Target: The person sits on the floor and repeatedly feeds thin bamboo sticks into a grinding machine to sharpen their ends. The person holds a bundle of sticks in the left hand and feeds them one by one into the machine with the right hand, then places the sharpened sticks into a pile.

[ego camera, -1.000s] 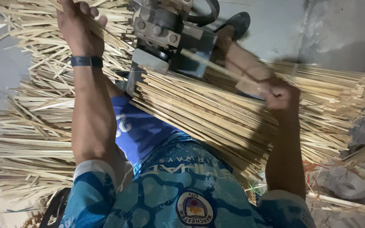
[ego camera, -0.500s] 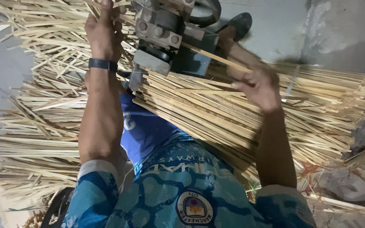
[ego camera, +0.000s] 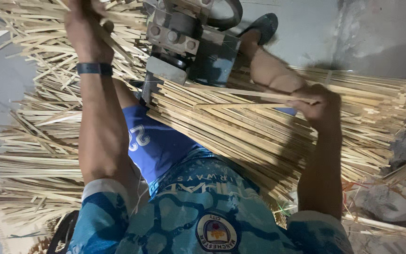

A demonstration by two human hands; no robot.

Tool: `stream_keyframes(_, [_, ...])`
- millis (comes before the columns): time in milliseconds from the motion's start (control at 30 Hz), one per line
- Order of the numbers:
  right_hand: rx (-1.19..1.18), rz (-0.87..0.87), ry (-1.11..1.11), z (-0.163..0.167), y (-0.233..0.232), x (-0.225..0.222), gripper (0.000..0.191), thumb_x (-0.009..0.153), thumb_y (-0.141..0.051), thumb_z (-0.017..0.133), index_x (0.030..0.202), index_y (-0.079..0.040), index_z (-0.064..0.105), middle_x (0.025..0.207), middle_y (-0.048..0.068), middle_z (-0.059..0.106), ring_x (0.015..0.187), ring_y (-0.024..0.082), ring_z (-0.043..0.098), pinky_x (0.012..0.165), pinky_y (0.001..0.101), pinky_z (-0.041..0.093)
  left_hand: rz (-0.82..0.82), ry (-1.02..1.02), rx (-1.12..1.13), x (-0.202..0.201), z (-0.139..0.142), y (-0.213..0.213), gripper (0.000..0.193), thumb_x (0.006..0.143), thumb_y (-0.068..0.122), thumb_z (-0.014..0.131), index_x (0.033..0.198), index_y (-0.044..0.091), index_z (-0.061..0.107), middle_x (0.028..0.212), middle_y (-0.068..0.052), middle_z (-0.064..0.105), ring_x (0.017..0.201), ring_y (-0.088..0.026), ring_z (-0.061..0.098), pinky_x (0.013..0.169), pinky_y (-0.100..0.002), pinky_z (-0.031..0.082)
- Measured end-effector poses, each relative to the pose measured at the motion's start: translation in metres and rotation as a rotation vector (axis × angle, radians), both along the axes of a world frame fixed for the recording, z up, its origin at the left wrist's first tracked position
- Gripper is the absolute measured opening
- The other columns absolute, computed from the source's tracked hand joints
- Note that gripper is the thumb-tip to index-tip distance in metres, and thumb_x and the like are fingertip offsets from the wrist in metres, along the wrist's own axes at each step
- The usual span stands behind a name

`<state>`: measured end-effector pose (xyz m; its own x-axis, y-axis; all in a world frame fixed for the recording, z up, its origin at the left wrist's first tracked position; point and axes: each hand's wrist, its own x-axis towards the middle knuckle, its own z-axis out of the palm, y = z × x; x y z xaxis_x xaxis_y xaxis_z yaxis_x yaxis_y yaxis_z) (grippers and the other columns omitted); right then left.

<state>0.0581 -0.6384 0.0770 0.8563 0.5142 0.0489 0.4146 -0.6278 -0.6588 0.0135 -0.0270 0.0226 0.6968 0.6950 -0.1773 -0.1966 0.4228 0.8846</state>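
My right hand (ego camera: 319, 107) clenched one bamboo strip (ego camera: 254, 94), its length pointing left toward the metal machine (ego camera: 189, 42), while my left hand (ego camera: 84, 29) grasped loose strips (ego camera: 48, 94).

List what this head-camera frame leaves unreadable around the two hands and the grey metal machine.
- Left hand: fingertips cut off by the top edge, so its grip on the pale bamboo strips is unclear.
- Right hand: fingers curled away; grip on the single thin strip is hidden.
- Grey metal machine: top cropped, and its feed opening is masked by the lap bundle of strips.

Dark sandal (ego camera: 263, 26) on grey concrete floor (ego camera: 306, 33) — (pale rubble (ego camera: 391, 197) beside).
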Motion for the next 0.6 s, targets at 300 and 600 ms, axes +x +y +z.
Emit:
stream_keyframes(300, [-0.056,-0.083,-0.289,0.001,0.039,0.002,0.022,0.104,-0.027,0.084,0.104,-0.007,0.075,0.099,0.009,0.076,0.085,0.02,0.074,0.079,0.035,0.062,-0.052,0.049,-0.082,-0.003,-0.001,-0.014,0.041,0.101,0.048,0.069,0.094,0.009,0.057,0.061,0.003,0.041,0.051,-0.011,0.044,0.041,-0.027,0.031])
stream_keyframes(600, [-0.14,-0.019,0.359,-0.012,0.033,-0.006,0.03,0.083,-0.026,0.088,0.102,-0.005,0.078,0.099,0.008,0.074,0.084,0.019,0.069,0.073,0.0331,0.058,-0.176,0.152,0.019,0.007,0.007,-0.043,0.038,0.096,0.04,0.08,0.104,0.007,0.063,0.089,-0.01,0.08,0.055,-0.007,0.052,0.044,-0.021,0.037])
